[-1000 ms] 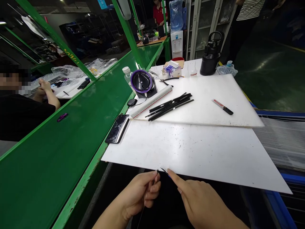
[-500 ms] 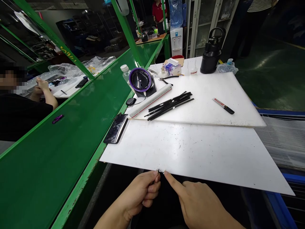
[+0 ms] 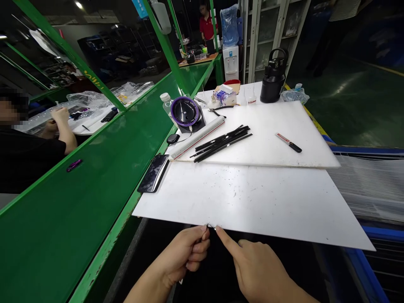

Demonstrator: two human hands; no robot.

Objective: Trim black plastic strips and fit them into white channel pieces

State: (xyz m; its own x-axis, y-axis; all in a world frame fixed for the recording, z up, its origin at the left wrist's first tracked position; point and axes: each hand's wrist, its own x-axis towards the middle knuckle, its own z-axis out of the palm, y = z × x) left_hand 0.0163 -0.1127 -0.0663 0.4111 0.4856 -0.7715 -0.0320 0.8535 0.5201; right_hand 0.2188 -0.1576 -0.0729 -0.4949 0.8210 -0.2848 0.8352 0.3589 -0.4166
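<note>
At the near edge of the white board, my left hand is closed, thumb against curled fingers, pinching a thin dark strip. The short visible part of this strip bends slightly across to my right hand. That hand's index finger points forward with its tip at the strip's other end; the thumb and remaining fingers are mostly hidden below. Farther up, a loose bundle of black strips lies on a thick white foam slab.
A phone lies at the board's left edge, beside a green partition. On the slab are a long white box, a utility knife and pliers. A purple-rimmed fan and black flask stand behind. A co-worker sits left.
The whole view has shifted slightly. Both hands keep nearly the same pose at the board's edge, and a little more of the thin strip shows between them.
</note>
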